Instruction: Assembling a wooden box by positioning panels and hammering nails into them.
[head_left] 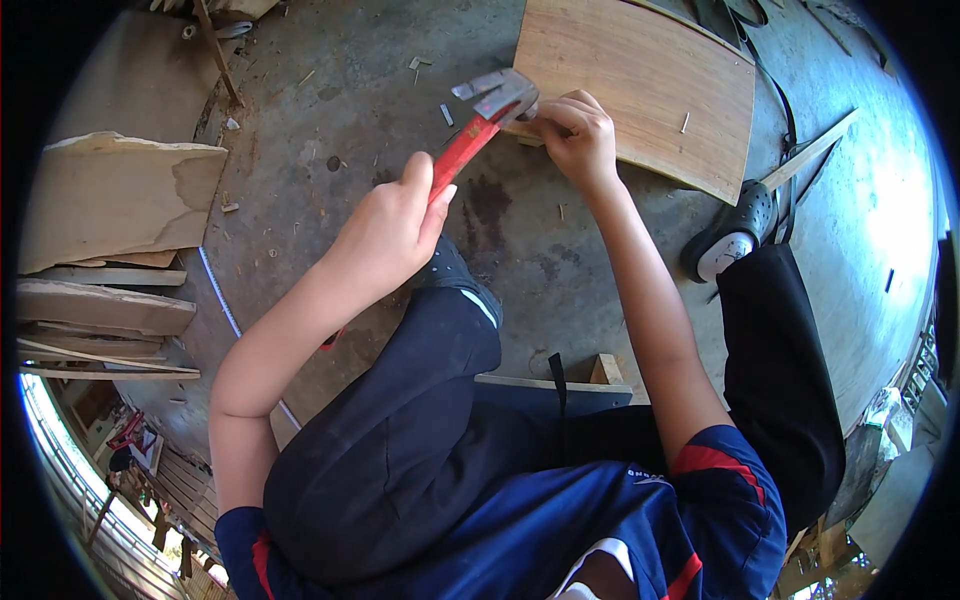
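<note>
My left hand is closed round the red handle of a claw hammer. The hammer's metal head is raised beside my right fingers, its claw turned left. At the near left corner of a wood-grain board, my right hand is closed in a pinch. Whatever sits between those fingertips is hidden. A pale wood edge shows under that corner. On the board's right part lies a loose nail.
Broken boards are stacked at the left, with a thin blue-white strip beside them. A wooden stick and black straps lie near my right shoe. Wood scraps dot the concrete floor. A dark panel is below me.
</note>
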